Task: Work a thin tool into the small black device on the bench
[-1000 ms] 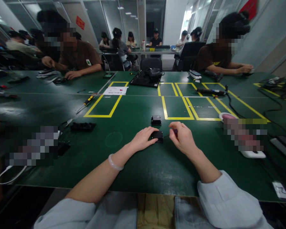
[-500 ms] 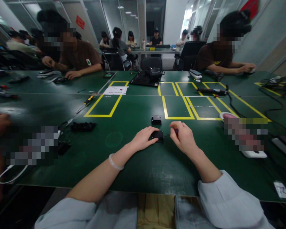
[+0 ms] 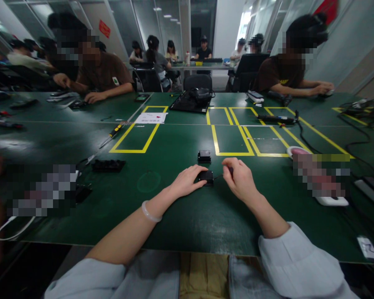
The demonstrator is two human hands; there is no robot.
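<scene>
My left hand point(image 3: 188, 181) lies on the green table point(image 3: 180, 224), its thumb and fingers gripping a small black box point(image 3: 208, 177) from the left side. In my right hand point(image 3: 239, 176), the fingers are curled around a small screwdriver, its dark handle partly hidden in the grip. The thin screwdriver shaft point(image 3: 218, 177) points left, toward the right side of the box. Whether its tip touches the box is too small to tell. A second small black box point(image 3: 204, 156) sits just beyond the first.
A black ridged part point(image 3: 108, 165) and a phone point(image 3: 48, 189) with a white cable lie at left. Another phone point(image 3: 319, 176) lies at right. Farther off are a yellow-black screwdriver point(image 3: 115, 131), a black corded tool point(image 3: 277, 119) and yellow tape outlines. Co-workers sit across the table.
My hands and both boxes stay practically in place. At the far left, another person's hand has drawn slightly back toward the picture's edge.
</scene>
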